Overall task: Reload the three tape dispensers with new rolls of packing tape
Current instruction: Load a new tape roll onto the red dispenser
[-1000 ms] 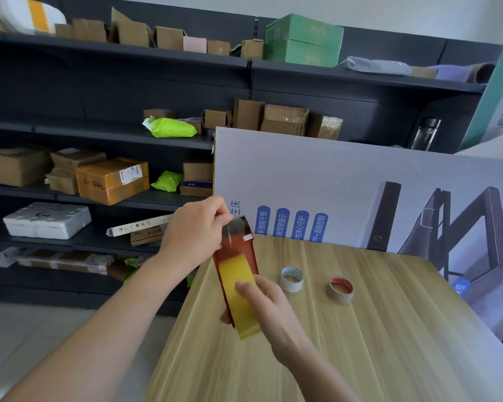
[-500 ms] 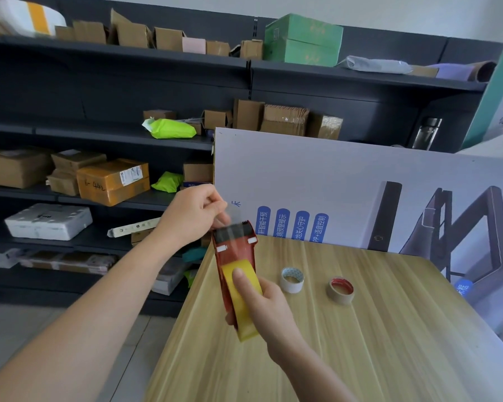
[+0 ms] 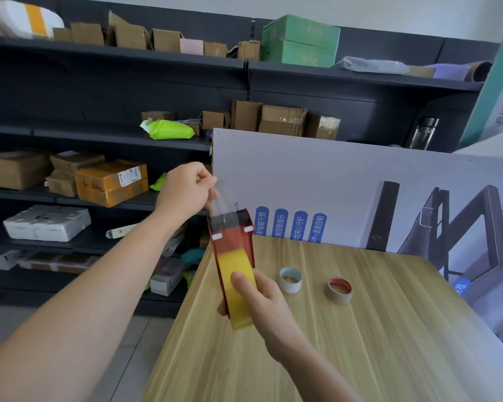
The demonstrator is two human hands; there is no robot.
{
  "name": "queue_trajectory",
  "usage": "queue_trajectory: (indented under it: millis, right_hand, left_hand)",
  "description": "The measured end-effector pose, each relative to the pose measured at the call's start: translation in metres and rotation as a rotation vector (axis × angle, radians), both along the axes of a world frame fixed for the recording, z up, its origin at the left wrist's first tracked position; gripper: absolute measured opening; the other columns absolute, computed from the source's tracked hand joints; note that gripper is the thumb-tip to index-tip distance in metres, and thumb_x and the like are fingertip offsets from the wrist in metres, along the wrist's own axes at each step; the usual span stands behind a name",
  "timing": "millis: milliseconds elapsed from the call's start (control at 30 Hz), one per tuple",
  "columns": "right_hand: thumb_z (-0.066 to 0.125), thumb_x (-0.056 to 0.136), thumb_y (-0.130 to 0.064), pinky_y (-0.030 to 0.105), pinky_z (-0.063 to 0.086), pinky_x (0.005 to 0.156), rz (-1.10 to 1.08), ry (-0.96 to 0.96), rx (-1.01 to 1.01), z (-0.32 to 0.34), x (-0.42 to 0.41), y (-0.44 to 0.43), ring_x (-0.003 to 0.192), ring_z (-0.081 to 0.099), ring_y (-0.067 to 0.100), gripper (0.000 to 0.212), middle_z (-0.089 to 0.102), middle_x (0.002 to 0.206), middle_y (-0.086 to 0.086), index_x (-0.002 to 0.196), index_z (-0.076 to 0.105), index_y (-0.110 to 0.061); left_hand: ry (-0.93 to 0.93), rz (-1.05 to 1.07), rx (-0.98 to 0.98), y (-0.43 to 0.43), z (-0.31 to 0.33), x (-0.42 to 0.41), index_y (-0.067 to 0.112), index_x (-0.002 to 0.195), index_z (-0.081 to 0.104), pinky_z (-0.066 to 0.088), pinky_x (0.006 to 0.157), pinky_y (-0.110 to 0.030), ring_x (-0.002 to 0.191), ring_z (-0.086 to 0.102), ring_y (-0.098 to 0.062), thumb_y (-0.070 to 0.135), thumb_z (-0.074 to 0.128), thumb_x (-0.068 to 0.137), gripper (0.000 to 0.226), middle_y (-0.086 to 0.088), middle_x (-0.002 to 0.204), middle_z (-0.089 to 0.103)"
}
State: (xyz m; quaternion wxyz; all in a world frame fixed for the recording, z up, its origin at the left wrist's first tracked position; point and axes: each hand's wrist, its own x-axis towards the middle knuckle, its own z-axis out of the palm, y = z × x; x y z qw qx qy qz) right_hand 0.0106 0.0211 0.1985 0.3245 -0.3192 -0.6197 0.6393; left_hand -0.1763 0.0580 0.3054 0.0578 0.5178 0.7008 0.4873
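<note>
Your right hand grips the dispenser, your left hand pinches the tape end; draw it straight over the blade.

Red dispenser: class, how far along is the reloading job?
Done: a yellow roll sits in the red dispenser. In hand: the right hand grips it while the left hand pinches the clear tape end above the blade. Left: two small rolls lie on the table; no other dispenser shows.
</note>
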Motion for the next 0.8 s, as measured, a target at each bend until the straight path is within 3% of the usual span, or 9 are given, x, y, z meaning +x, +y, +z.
queue_trajectory:
  millis: [133, 233, 333, 433, 500, 633, 733, 800]
  right_hand:
    - [0.055, 0.079, -0.040, 0.018, 0.054, 0.058, -0.018, 0.003, -0.028, 0.004, 0.004, 0.002, 0.068, 0.072, 0.017, 0.044, 0.069, 0.091, 0.026, 0.106, 0.058, -0.004]
    - [0.056, 0.089, -0.049, 0.021, 0.055, 0.055, -0.070, -0.015, -0.093, 0.003, 0.004, 0.002, 0.061, 0.072, 0.018, 0.049, 0.071, 0.083, 0.023, 0.103, 0.059, -0.001]
    - [0.055, 0.093, -0.049, 0.023, 0.057, 0.058, -0.070, -0.052, -0.083, 0.001, 0.006, 0.002, 0.062, 0.072, 0.018, 0.046, 0.072, 0.076, 0.013, 0.100, 0.062, -0.004]
    - [0.058, 0.087, -0.034, 0.018, 0.052, 0.054, -0.014, -0.033, -0.089, 0.002, 0.009, 0.000, 0.064, 0.072, 0.018, 0.027, 0.069, 0.090, 0.025, 0.095, 0.061, -0.009]
    - [0.054, 0.087, -0.033, 0.020, 0.054, 0.056, -0.015, -0.060, -0.112, 0.000, 0.010, -0.001, 0.064, 0.072, 0.017, 0.027, 0.071, 0.085, 0.024, 0.098, 0.060, -0.008]
    - [0.054, 0.091, -0.053, 0.022, 0.055, 0.059, -0.080, -0.085, -0.145, -0.004, 0.009, -0.002, 0.054, 0.068, 0.013, 0.045, 0.071, 0.061, 0.003, 0.090, 0.061, -0.009]
    - [0.057, 0.086, -0.051, 0.034, 0.055, 0.072, -0.010, -0.041, -0.120, -0.005, 0.009, -0.001, 0.061, 0.068, 0.020, 0.046, 0.072, 0.068, 0.010, 0.097, 0.062, -0.006]
    - [0.059, 0.082, -0.045, 0.032, 0.055, 0.071, 0.007, -0.025, -0.116, -0.008, 0.010, -0.001, 0.065, 0.069, 0.021, 0.039, 0.071, 0.073, 0.012, 0.097, 0.060, -0.009]
  left_hand:
    - [0.071, 0.017, 0.044, 0.002, 0.001, 0.003, 0.016, 0.081, 0.059, 0.055, 0.059, -0.032, 0.053, 0.066, -0.013, 0.020, 0.051, 0.094, 0.016, 0.001, 0.070, 0.070]
    - [0.136, -0.007, 0.050, 0.004, 0.000, 0.009, 0.017, 0.078, 0.059, 0.049, 0.051, -0.026, 0.046, 0.062, -0.008, 0.020, 0.052, 0.093, 0.017, 0.003, 0.066, 0.069]
    - [0.128, 0.066, 0.072, 0.007, -0.001, 0.006, 0.017, 0.079, 0.059, 0.053, 0.058, -0.030, 0.054, 0.064, -0.012, 0.020, 0.052, 0.094, 0.017, 0.003, 0.068, 0.069]
    - [0.102, 0.139, 0.075, 0.009, -0.002, -0.001, 0.017, 0.082, 0.060, 0.053, 0.066, -0.034, 0.064, 0.066, -0.015, 0.022, 0.052, 0.095, 0.016, 0.003, 0.071, 0.068]
    - [0.109, 0.118, 0.076, 0.008, -0.004, 0.000, 0.018, 0.080, 0.059, 0.052, 0.062, -0.031, 0.061, 0.066, -0.013, 0.023, 0.052, 0.095, 0.017, 0.004, 0.069, 0.068]
    - [0.178, 0.073, 0.085, 0.008, -0.004, 0.009, 0.017, 0.077, 0.060, 0.052, 0.061, -0.031, 0.059, 0.064, -0.012, 0.021, 0.053, 0.093, 0.018, 0.004, 0.067, 0.069]
    - [0.112, 0.123, 0.098, 0.012, -0.001, 0.004, 0.013, 0.082, 0.061, 0.055, 0.067, -0.036, 0.064, 0.065, -0.017, 0.021, 0.052, 0.094, 0.017, -0.001, 0.074, 0.069]
    - [0.084, 0.158, 0.092, 0.014, 0.003, -0.002, 0.012, 0.084, 0.061, 0.055, 0.073, -0.041, 0.070, 0.066, -0.021, 0.021, 0.052, 0.094, 0.016, -0.005, 0.079, 0.070]
